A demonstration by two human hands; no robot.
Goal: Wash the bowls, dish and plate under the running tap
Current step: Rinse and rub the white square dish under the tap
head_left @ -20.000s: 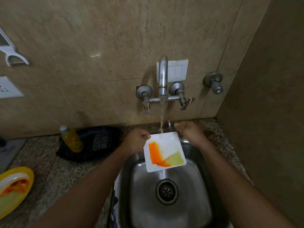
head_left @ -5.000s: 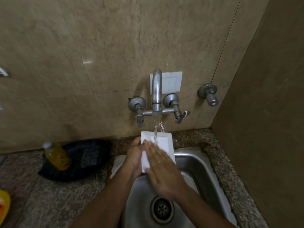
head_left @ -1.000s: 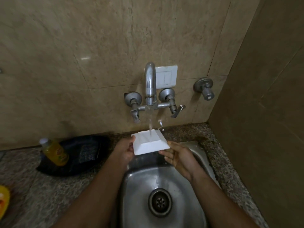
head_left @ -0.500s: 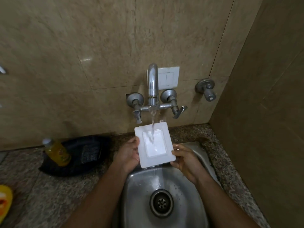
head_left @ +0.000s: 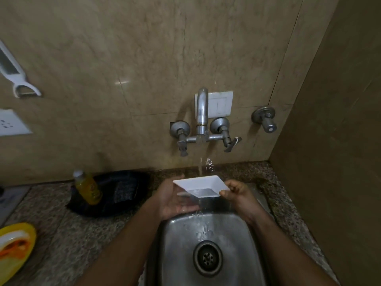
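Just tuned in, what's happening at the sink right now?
A person is rinsing a white square dish under the running tap, holding it over the steel sink. The left hand supports the dish from below and at its left edge, and the right hand grips its right corner. No food shows on the parts of the dish in view. On the counter at far left, a yellow plate with orange residue is not yet washed.
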